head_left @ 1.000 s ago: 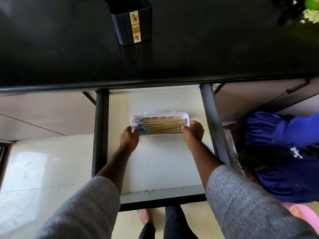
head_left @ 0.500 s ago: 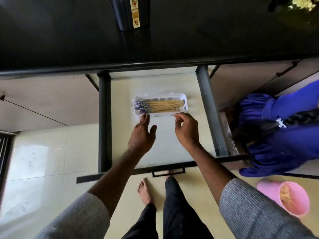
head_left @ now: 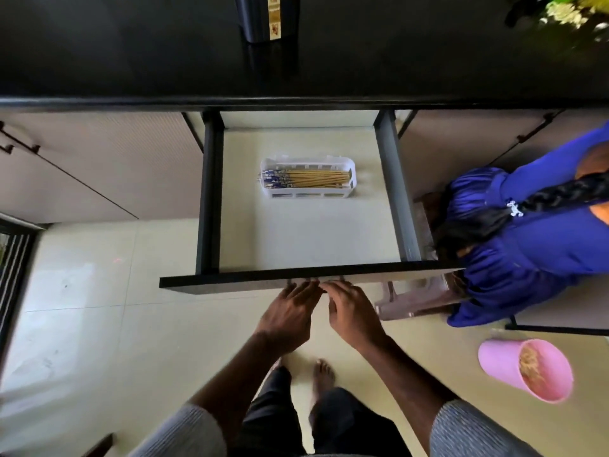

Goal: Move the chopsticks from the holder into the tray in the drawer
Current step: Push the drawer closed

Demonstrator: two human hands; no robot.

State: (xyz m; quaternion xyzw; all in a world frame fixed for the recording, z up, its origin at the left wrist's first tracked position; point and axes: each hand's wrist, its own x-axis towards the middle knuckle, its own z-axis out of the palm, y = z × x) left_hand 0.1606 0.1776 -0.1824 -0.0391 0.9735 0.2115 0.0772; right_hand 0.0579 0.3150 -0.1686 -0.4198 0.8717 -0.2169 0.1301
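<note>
A white slotted tray (head_left: 308, 192) lies in the open drawer (head_left: 230, 280), towards the back. Several wooden chopsticks (head_left: 316, 179) with blue patterned ends rest flat in it, those ends pointing left. The dark holder (head_left: 260, 18) with a gold label stands on the black countertop (head_left: 131, 54) at the top edge; its inside is out of view. My left hand (head_left: 288, 313) and my right hand (head_left: 354, 311) are side by side at the drawer's front panel, fingertips against its middle. They cover the handle. Neither hand holds a chopstick.
A person in blue (head_left: 534, 245) crouches to the right of the drawer, close to its side rail, by a brown stool (head_left: 415, 298). A pink bucket (head_left: 504, 364) lies tipped on the floor at lower right. My bare feet stand below the drawer front.
Both hands let go of the tray's ends and drew back out of the drawer to its front panel. The tray with the chopsticks stayed where it was.
</note>
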